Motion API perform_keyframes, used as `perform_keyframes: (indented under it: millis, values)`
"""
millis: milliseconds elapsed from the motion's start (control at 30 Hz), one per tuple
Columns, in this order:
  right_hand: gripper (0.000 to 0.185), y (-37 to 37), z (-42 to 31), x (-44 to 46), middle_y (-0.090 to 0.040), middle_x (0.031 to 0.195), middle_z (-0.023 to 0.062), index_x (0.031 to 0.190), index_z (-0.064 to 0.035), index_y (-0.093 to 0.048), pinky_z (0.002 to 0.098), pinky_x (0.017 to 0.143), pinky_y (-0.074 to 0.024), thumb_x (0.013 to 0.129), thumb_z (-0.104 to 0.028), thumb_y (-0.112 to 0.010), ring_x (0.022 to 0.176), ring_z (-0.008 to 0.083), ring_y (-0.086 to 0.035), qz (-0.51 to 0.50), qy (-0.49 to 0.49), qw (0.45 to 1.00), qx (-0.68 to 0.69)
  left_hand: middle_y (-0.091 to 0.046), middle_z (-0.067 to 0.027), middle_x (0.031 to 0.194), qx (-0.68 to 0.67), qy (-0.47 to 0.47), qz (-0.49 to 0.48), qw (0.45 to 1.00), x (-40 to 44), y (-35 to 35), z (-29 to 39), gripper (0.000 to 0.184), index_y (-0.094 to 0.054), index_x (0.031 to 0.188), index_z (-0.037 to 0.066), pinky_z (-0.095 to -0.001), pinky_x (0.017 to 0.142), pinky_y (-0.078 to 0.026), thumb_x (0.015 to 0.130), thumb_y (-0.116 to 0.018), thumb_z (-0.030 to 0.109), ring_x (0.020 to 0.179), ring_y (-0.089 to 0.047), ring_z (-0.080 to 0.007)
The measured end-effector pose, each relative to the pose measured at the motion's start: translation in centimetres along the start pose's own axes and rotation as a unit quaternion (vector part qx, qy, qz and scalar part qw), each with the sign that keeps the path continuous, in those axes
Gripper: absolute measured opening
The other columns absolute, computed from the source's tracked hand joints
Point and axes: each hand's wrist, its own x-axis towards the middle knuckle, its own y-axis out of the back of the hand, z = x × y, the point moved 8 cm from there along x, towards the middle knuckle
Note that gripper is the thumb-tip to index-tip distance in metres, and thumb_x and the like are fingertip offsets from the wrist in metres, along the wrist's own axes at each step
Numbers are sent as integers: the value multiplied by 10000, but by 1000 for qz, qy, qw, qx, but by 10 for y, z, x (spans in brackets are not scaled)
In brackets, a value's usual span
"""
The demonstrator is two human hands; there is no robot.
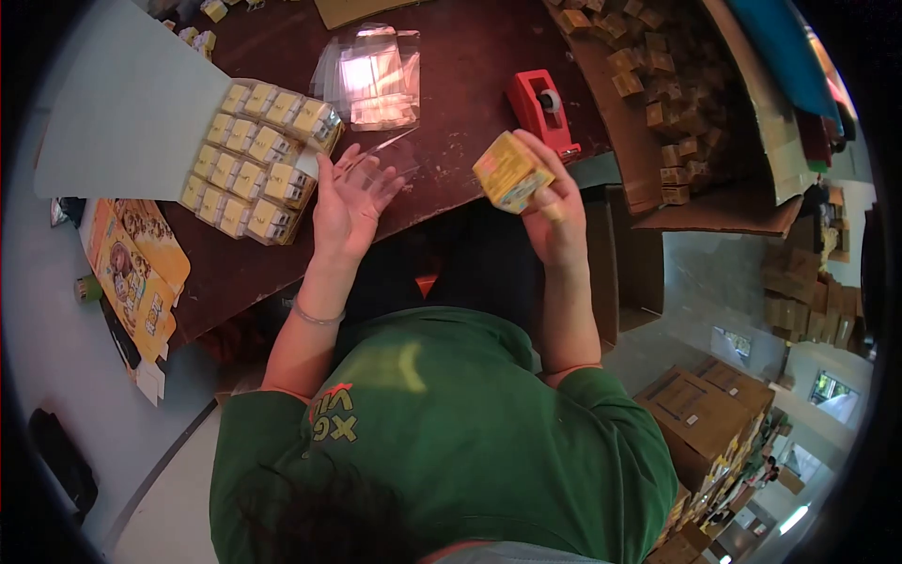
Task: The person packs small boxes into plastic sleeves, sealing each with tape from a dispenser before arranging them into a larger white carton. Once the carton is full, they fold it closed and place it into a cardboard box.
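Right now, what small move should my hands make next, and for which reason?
Probably bring the yellow printed carton across to your left hand: your right hand alone holds it, while the left is open, palm showing, with clear plastic packaging lying just beyond.

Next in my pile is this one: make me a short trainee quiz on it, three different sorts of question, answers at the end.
1. Which hand holds the yellow box?
2. Choose one. The tape dispenser on the table is: (a) blue, (b) red, (c) black.
3. True or false: the left hand has its fingers spread.

Key
1. The right hand.
2. b
3. True
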Motion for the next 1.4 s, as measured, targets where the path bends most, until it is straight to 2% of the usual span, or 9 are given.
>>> perform_keyframes:
  millis: [100, 200, 267, 367, 500, 833, 1067, 1267, 1400]
  values:
    - [686, -29, 13, -12, -579, 1276, 106, 1431, 1, -422, 306, 984, -454, 820, -46, -733, 1170, 171, -566, 4, -41, 998, -55, -575, -120, 1125, 54, -30, 11, 998, -5, -4, 4, 558, -463, 1281, 48, -483, 942, -534, 1015, -393, 534, 1044, -597, -302]
    - [629, -25, -2, -2, -603, 1188, 158, 1320, 3, -517, 315, 851, -526, 743, -24, -767, 1018, 214, -635, 97, 128, 892, -422, -568, -96, 1091, 116, -90, 12, 989, -16, -21, 3, 541, -457, 1283, 60, -472, 904, -549, 1016, -401, 526, 1020, -592, -255]
    - [630, -46, -8, -6, -605, 1171, 169, 1296, 0, -536, 335, 851, -530, 714, -31, -773, 1004, 254, -637, 80, 205, 845, -487, -566, -83, 1089, 143, -161, 26, 976, -25, -27, 9, 522, -459, 1280, 61, -458, 895, -551, 1023, -397, 512, 1022, -588, -232]
    - [650, -53, 10, -11, -611, 1196, 166, 1302, 3, -534, 340, 876, -525, 702, -53, -780, 1015, 265, -639, 68, 173, 873, -450, -573, -76, 1162, 174, -225, 28, 958, -35, -28, 23, 507, -465, 1293, 69, -430, 886, -560, 1028, -400, 495, 1062, -589, -237]
    - [629, -47, 26, -4, -636, 1187, 155, 1290, -8, -560, 338, 909, -510, 711, -74, -795, 1027, 248, -645, -15, 94, 914, -394, -553, -66, 1132, 210, -182, -45, 960, -39, -35, 28, 445, -460, 1274, 64, -429, 870, -569, 1037, -423, 438, 1032, -584, -199]
    - [552, -38, 43, -11, -665, 1201, 141, 1269, -1, -590, 332, 991, -474, 771, -102, -805, 1115, 204, -639, 21, 25, 928, -372, -550, -76, 1140, 258, -137, -73, 954, -33, -26, 27, 358, -452, 1281, 52, -387, 845, -574, 1050, -428, 323, 1046, -581, -191]
    - [264, -37, 54, -16, -702, 991, 60, 1127, 23, -643, 264, 837, -503, 901, -105, -694, 924, 105, -630, 58, -18, 973, -222, -525, -80, 1103, 229, -179, -58, 955, -41, -24, 33, 287, -458, 1232, 32, -355, 824, -581, 1035, -456, 241, 985, -589, -165]
    - [196, -25, 76, -17, -701, 997, 38, 1084, 13, -671, 248, 799, -501, 916, -85, -679, 879, 59, -611, 68, -128, 976, -160, -522, -92, 1119, 380, -296, -67, 874, -61, -29, 42, 255, -454, 1224, 15, -328, 846, -572, 1010, -442, 153, 984, -586, -143]
    - [183, -28, 79, -17, -713, 1001, 57, 1061, 17, -704, 258, 819, -498, 909, -83, -682, 889, 80, -621, 20, -153, 974, -163, -521, -88, 1111, 351, -269, -57, 895, -62, -23, 46, 266, -455, 1232, 13, -319, 847, -569, 1003, -462, 148, 955, -588, -134]
